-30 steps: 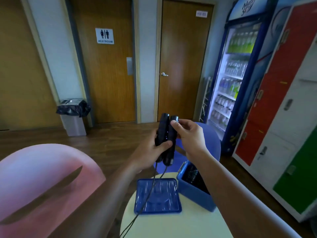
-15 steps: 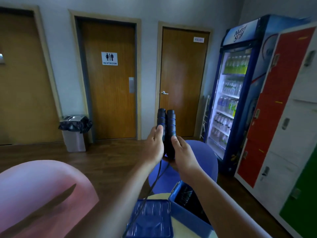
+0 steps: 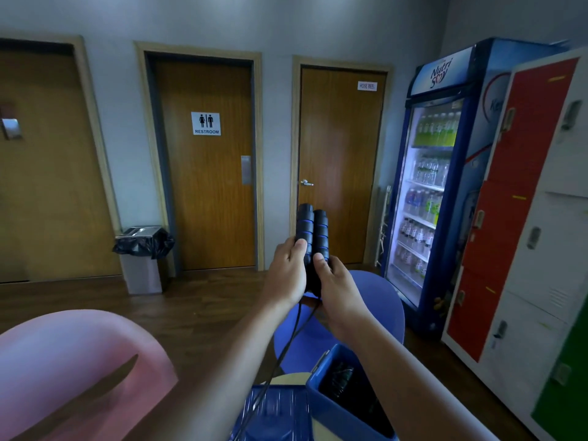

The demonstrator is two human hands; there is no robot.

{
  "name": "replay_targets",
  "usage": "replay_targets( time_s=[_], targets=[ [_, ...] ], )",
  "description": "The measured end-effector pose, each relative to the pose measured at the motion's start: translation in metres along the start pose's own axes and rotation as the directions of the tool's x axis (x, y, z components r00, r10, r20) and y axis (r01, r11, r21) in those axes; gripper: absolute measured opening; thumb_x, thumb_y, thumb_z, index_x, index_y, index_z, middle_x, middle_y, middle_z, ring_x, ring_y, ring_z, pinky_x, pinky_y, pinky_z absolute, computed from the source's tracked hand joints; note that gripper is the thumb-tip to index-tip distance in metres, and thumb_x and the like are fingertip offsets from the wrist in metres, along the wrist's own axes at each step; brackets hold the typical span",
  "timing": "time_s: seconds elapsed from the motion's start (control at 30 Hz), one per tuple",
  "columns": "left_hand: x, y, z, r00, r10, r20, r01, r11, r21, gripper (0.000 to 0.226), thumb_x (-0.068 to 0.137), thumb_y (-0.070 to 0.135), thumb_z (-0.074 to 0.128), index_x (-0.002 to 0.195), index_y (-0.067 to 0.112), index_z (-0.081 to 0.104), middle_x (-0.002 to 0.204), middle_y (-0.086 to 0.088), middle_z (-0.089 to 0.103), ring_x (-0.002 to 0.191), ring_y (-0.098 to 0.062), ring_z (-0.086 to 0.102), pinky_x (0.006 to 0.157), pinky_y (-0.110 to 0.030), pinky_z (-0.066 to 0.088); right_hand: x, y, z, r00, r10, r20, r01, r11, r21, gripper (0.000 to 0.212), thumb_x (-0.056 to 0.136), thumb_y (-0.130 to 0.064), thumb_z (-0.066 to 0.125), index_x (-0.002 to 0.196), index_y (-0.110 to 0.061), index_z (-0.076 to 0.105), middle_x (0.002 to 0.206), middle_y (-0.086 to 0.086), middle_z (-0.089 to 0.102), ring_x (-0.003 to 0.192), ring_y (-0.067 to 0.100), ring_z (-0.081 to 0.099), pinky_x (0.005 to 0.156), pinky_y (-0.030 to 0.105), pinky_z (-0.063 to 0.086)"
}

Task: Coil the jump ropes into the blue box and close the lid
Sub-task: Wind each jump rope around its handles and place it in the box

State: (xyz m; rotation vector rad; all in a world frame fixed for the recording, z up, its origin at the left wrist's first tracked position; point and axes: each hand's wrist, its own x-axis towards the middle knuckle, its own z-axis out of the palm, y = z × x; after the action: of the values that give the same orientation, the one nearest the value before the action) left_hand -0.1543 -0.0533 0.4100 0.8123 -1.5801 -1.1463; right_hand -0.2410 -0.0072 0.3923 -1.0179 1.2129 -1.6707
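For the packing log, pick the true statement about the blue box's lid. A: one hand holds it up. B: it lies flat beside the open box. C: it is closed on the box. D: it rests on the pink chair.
B: the ribbed blue plastic lid lies flat left of the open blue plastic box, while the left hand and the right hand grip the two black jump-rope handles.

Grey wall [image 3: 286,23] with three wooden doors [image 3: 206,202], middle one signed RESTROOM; black-lined bin [image 3: 143,259] beside it on wood floor [image 3: 197,300]. Lit drinks fridge [image 3: 426,192] and coloured lockers [image 3: 525,186] at right; pink chair [image 3: 63,361] lower left.
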Motion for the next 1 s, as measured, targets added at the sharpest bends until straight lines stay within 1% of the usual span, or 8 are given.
replay_targets(
  time_s=[0.43,0.57,0.67,0.73,0.8,0.87,0.93,1.0],
  targets=[
    [0.004,0.015,0.006,1.000,0.030,-0.008,-0.030,0.994,-0.106,0.031,0.108,0.032,0.037,0.122,0.026,0.065,0.114,-0.006,0.072,0.107,-0.020,0.069,0.098,-0.046,0.054,0.003,-0.021,-0.008,0.993,-0.101,0.054,0.103,0.994,-0.047,0.021,0.099,-0.030,0.060,0.119,-0.022,0.061,0.108,0.005,0.075,0.102,0.021,0.072,0.093,0.053,0.057],
    [0.005,0.022,-0.004,0.990,0.106,0.091,-0.110,0.993,0.042,0.034,0.109,0.039,0.036,0.125,0.025,0.063,0.115,0.003,0.071,0.111,-0.013,0.066,0.101,-0.043,0.051,0.000,-0.030,-0.016,0.993,-0.080,0.087,0.087,0.994,-0.070,0.021,0.098,-0.025,0.063,0.116,-0.016,0.059,0.107,0.009,0.072,0.093,0.022,0.073,0.076,0.049,0.062],
    [0.012,0.035,-0.025,0.967,0.214,0.141,-0.244,0.936,0.255,0.043,0.108,0.033,0.039,0.150,0.024,0.040,0.118,0.019,0.055,0.107,0.001,0.055,0.091,-0.018,0.043,-0.003,-0.040,-0.027,0.988,-0.046,0.147,0.059,0.995,-0.079,0.019,0.098,-0.021,0.062,0.114,-0.013,0.058,0.097,0.007,0.068,0.074,0.014,0.070,0.058,0.030,0.056],
    [0.021,0.046,-0.044,0.912,0.351,0.214,-0.411,0.767,0.492,0.069,0.104,0.026,0.049,0.161,0.024,0.009,0.141,0.006,0.043,0.117,-0.003,0.051,0.090,-0.014,0.043,-0.002,-0.049,-0.038,0.983,-0.013,0.185,0.039,0.990,-0.139,0.019,0.098,-0.020,0.063,0.114,-0.013,0.057,0.094,0.007,0.066,0.068,0.014,0.068,0.054,0.028,0.054],
    [0.030,0.055,-0.059,0.802,0.358,0.478,-0.589,0.341,0.733,0.097,0.095,0.028,0.062,0.159,0.032,-0.010,0.166,-0.002,0.005,0.150,-0.019,0.018,0.120,-0.037,0.028,-0.001,-0.059,-0.047,0.972,0.033,0.231,0.017,0.977,-0.214,0.020,0.096,-0.021,0.064,0.114,-0.013,0.058,0.091,0.007,0.066,0.071,0.018,0.067,0.054,0.029,0.053],
    [0.038,0.058,-0.061,0.697,0.247,0.673,-0.672,-0.101,0.733,0.106,0.092,0.034,0.064,0.156,0.039,-0.020,0.166,0.001,-0.022,0.152,-0.021,-0.018,0.120,-0.041,-0.004,0.001,-0.071,-0.053,0.953,0.084,0.290,0.007,0.954,-0.299,0.020,0.096,-0.022,0.065,0.113,-0.014,0.059,0.090,0.008,0.067,0.077,0.024,0.065,0.052,0.028,0.051],
    [0.045,0.060,-0.054,0.603,0.243,0.759,-0.679,-0.344,0.649,0.100,0.094,0.033,0.063,0.158,0.037,-0.014,0.167,-0.005,-0.019,0.151,-0.026,-0.025,0.120,-0.044,-0.013,0.002,-0.082,-0.053,0.930,0.122,0.346,0.021,0.924,-0.382,0.027,0.095,-0.024,0.066,0.117,-0.010,0.060,0.093,0.011,0.067,0.080,0.026,0.063,0.052,0.026,0.050],
    [0.053,0.065,-0.047,0.521,0.289,0.803,-0.680,-0.428,0.595,0.083,0.094,0.025,0.063,0.160,0.028,0.013,0.167,-0.012,0.014,0.156,-0.032,-0.001,0.124,-0.048,-0.004,0.003,-0.091,-0.050,0.922,0.120,0.367,0.062,0.892,-0.447,0.033,0.093,-0.025,0.068,0.120,-0.007,0.061,0.095,0.012,0.067,0.075,0.022,0.063,0.052,0.026,0.050]
  ],
)
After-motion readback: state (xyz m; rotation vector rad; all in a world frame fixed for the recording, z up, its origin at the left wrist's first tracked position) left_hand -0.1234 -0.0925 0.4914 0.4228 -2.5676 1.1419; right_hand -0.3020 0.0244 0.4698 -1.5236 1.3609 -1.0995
